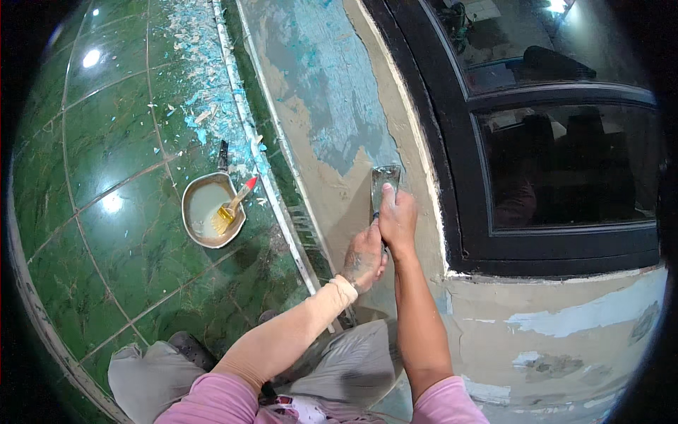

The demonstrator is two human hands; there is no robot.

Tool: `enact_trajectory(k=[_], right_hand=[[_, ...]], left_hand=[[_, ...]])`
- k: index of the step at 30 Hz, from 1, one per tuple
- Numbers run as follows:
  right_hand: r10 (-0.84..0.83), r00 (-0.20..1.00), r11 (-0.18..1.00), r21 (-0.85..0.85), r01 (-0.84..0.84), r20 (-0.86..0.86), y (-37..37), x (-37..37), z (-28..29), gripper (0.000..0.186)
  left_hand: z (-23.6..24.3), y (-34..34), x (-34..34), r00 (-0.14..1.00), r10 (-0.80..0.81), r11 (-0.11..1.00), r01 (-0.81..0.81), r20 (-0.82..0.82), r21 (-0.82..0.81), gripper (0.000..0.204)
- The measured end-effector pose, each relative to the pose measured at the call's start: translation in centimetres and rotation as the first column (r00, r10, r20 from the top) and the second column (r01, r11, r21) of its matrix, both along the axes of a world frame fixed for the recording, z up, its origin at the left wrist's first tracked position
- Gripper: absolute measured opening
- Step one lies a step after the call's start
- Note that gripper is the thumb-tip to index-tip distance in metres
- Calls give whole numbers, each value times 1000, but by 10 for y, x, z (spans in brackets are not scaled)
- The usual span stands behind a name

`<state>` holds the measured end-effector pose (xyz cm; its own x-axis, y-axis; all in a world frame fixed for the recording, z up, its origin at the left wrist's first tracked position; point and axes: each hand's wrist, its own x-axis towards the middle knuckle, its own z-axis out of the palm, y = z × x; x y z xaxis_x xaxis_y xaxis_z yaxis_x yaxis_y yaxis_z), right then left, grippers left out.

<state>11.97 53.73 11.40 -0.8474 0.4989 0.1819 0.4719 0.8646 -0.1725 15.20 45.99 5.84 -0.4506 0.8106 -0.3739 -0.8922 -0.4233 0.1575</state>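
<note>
Both of my hands are closed around one scraper. My right hand is nearer the blade, its thumb laid up along the metal. Just below and to the left, my left hand wraps the handle end, most of which is hidden by the fingers. The wide blade edge lies against the wall, where peeling blue-grey paint meets bare tan plaster. A pan of cloudy liquid stands on the floor to the left. A brush with a red-tipped handle rests in it, bristles down.
Green floor tiles spread to the left. Blue and white paint flakes litter them along the pale baseboard edge. A dark-framed window borders the wall at right. Below it, the wall is patchy. My knees are close to the wall.
</note>
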Motion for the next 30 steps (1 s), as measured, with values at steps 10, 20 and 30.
enact_trajectory(k=[10, 20, 30], right_hand=[[-11, 988, 997, 78, -1, 156, 1, 11, -18, 43], [-38, 988, 997, 73, 27, 148, -1, 5, -43, 41], [-86, 992, 988, 137, 72, 95, -1, -8, -50, 42]], left_hand=[[-23, 20, 28, 994, 47, 998, -52, 96, 43, 48], [-32, -14, 12, 980, -75, 996, 67, 187, 50, 38], [-38, -21, -14, 978, -191, 982, 191, 86, 10, 39]])
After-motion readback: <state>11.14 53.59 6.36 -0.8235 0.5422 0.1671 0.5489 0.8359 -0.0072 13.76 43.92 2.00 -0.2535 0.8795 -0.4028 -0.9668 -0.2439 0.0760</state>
